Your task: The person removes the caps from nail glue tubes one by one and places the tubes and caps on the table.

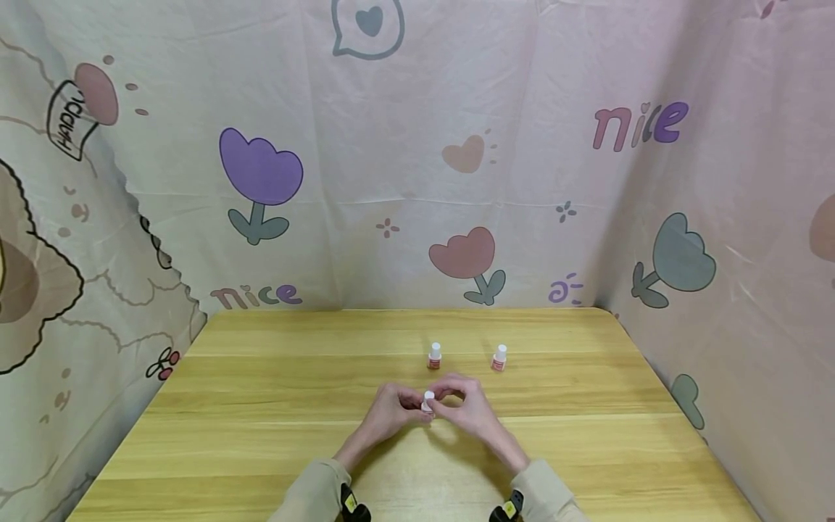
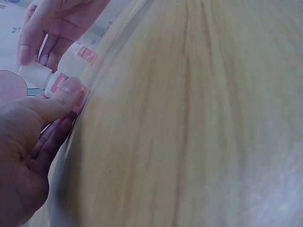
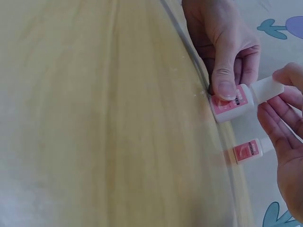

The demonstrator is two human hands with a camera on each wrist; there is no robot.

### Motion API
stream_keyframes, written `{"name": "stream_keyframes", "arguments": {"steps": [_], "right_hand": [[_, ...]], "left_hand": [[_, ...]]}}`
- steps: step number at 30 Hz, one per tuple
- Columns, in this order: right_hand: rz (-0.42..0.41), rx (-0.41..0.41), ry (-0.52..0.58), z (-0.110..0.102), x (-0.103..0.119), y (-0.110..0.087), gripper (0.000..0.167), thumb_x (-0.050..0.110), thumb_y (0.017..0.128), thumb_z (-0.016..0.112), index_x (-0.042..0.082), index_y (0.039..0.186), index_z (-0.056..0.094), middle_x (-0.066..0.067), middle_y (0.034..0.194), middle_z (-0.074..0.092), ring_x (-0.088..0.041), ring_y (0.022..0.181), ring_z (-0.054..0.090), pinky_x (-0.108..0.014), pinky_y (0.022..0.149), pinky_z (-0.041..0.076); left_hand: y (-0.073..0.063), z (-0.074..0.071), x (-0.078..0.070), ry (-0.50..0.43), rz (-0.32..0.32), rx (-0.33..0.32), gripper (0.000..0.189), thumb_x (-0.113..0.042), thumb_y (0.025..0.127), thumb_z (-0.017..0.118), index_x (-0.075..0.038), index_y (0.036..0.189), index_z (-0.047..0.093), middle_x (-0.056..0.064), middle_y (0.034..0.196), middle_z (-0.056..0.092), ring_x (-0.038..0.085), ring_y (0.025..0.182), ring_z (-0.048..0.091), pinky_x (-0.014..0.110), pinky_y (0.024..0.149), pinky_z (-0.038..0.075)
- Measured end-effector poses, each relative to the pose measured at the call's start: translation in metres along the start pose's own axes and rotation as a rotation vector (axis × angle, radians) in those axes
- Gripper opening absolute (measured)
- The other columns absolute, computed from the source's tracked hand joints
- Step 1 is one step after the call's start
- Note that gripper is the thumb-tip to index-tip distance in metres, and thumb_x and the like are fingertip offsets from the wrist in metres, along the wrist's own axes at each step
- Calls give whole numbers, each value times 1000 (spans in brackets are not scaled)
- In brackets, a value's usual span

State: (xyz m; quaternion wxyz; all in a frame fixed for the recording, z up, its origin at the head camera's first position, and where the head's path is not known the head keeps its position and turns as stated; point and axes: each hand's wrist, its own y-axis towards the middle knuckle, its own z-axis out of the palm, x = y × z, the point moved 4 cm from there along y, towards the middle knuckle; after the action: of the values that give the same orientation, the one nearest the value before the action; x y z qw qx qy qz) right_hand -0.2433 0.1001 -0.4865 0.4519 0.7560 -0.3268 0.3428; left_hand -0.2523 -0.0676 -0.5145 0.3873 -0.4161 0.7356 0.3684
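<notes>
Both hands meet over a small white bottle (image 1: 428,407) with a pink-red label, near the middle of the table. My left hand (image 1: 390,412) grips its body, the thumb (image 2: 71,86) lying across the label. With thumb and fingers, my right hand (image 1: 468,406) pinches the white cap (image 3: 267,90) at its top. The cap sits on the bottle, and its neck is hidden beneath it. In the right wrist view the bottle's base is close to the tabletop and the bottle leans over in that picture.
Two similar capped bottles stand upright farther back on the wooden table (image 1: 261,391): one bottle (image 1: 434,357) straight behind the hands, another bottle (image 1: 499,358) to the right. A patterned cloth (image 1: 391,167) hangs behind the table and along both sides.
</notes>
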Motion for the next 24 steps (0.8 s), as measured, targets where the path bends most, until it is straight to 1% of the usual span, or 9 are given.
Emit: {"name": "stream_keyframes", "arguments": {"steps": [2,5,7,11,13,19,24], "right_hand": [[1,-17,-3,0,-1,-1,13,4,84,79,4,96,74,-13,90,75,-7,81,67,-34,78,61],[-2,-42,-19,0,-1,0,13,6,83,81,6,93,73,-11,85,75,-3,78,65,-33,74,60],[-8,-50,-25,0,0,0,14,4,82,82,5,92,72,-12,84,74,-4,76,65,-35,72,60],[-25,-54,-32,1,0,1,14,0,81,81,1,91,71,-16,83,73,-12,74,67,-40,70,60],[-26,-53,-31,1,0,1,14,-1,81,81,1,90,72,-17,84,73,-13,74,67,-40,70,61],[-9,-31,-20,1,-1,1,11,2,83,80,6,91,74,-14,87,74,-5,79,67,-32,76,61],[-9,-3,-14,1,1,0,12,1,84,78,5,94,74,-13,91,74,-8,83,69,-31,81,61]], "left_hand": [[0,0,0,-3,2,-2,13,-15,78,87,-11,89,81,5,82,79,-1,69,66,17,64,53],[0,0,-1,-8,1,-5,14,-14,78,87,-10,89,81,6,82,79,-2,69,66,17,64,53],[0,0,-1,-11,0,-6,14,-14,78,87,-10,89,81,6,82,79,-2,69,66,17,64,54],[-1,0,-1,-12,-3,-8,14,-14,78,87,-10,90,81,6,83,79,-1,69,66,17,64,54],[-1,0,-1,-9,-4,-9,14,-15,78,87,-10,90,81,6,83,79,-1,69,66,18,65,54],[-1,0,-1,-7,-14,-9,15,-13,77,87,-9,90,81,6,83,79,-2,69,66,18,66,54],[-1,-1,0,-10,-11,-5,15,-11,77,87,-7,90,81,8,84,79,-2,70,66,17,66,54]]}}
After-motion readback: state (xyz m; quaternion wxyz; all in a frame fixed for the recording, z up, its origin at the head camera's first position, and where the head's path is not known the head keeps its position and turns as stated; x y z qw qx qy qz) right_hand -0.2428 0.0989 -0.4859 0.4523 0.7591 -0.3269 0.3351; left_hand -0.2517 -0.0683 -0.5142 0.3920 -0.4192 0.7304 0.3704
